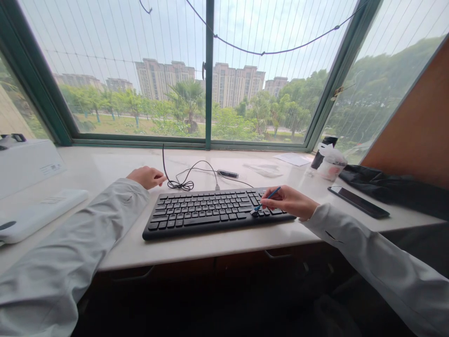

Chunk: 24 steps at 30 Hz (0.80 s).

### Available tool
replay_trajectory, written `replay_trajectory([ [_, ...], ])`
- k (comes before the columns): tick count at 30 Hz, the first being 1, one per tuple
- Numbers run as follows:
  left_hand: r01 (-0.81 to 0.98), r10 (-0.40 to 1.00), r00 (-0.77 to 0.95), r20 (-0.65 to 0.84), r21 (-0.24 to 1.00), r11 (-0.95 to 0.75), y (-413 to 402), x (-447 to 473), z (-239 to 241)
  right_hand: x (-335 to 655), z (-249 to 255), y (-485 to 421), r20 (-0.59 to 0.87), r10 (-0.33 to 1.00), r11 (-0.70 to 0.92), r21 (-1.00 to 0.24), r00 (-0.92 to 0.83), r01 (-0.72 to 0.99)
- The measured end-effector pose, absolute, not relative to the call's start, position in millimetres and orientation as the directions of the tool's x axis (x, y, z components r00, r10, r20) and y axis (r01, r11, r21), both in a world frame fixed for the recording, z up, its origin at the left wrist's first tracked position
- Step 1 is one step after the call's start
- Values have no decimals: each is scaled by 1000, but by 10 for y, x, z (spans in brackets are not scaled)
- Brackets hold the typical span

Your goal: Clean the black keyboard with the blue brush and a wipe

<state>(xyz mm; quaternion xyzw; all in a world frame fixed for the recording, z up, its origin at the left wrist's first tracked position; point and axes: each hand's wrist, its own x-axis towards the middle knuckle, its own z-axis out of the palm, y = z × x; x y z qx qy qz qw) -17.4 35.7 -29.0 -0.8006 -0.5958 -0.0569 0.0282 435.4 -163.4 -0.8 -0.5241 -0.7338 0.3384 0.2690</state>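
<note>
A black keyboard (199,213) lies on the white tabletop in front of me. My right hand (286,200) is closed around the thin blue handle of a small brush (270,194). The brush slants down to the left, its tip at the keys near the keyboard's right part. To the left of the keyboard, my left hand (147,177) rests on the tabletop with its fingers curled in; nothing shows in them. Beside its fingertips lies a bundled black cable (180,185), with one end standing upright and a plug lying behind the keyboard.
Behind the keyboard lie a small black tool (228,173) and a clear plastic wrapper (264,169). On the right are a phone (358,202), a cup in a plastic bag (331,166) and dark cloth (396,187). White boxes (28,164) stand left; windows line the back.
</note>
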Motion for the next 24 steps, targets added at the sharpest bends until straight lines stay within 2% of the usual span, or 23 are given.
replay_trajectory([
  [24,955,949,289,127,26,-294,350,-169,-294,4778,15,-1686,30,975,170,-739,-220,652],
])
